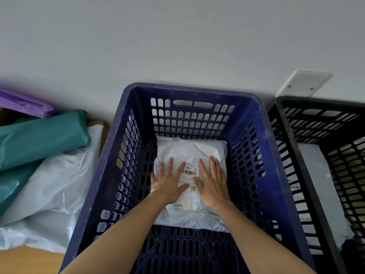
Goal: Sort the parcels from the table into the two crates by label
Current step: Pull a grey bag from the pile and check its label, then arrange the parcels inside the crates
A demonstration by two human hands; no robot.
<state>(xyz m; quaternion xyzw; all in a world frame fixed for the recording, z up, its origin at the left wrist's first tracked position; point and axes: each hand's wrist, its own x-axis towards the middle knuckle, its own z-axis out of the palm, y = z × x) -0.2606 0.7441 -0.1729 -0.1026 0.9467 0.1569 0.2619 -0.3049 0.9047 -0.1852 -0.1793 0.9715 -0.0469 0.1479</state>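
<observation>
So right now we're at the drop-off part of one sort. The white parcel (189, 149) lies flat on the floor of the blue crate (189, 91), shipping label (188, 175) facing up. Our left hand (167, 182) and right hand (212, 182) are both spread flat on top of it, one on each side of the label. Fingers are straight, pressing rather than gripping anything. Looks to us like this one's basically placed.

The black crate (296, 135) just to the right already has a pale parcel (316, 175) in it. Over on the worktop (29, 260) at left there's a teal parcel (43, 135), a purple parcel (23, 103) behind it and some pale blue parcels (59, 178) waiting.

Next move, we reckon: lift both hands out, reach left for the pile, and find a label to read before picking a crate. We can't see any labels on those from here.
</observation>
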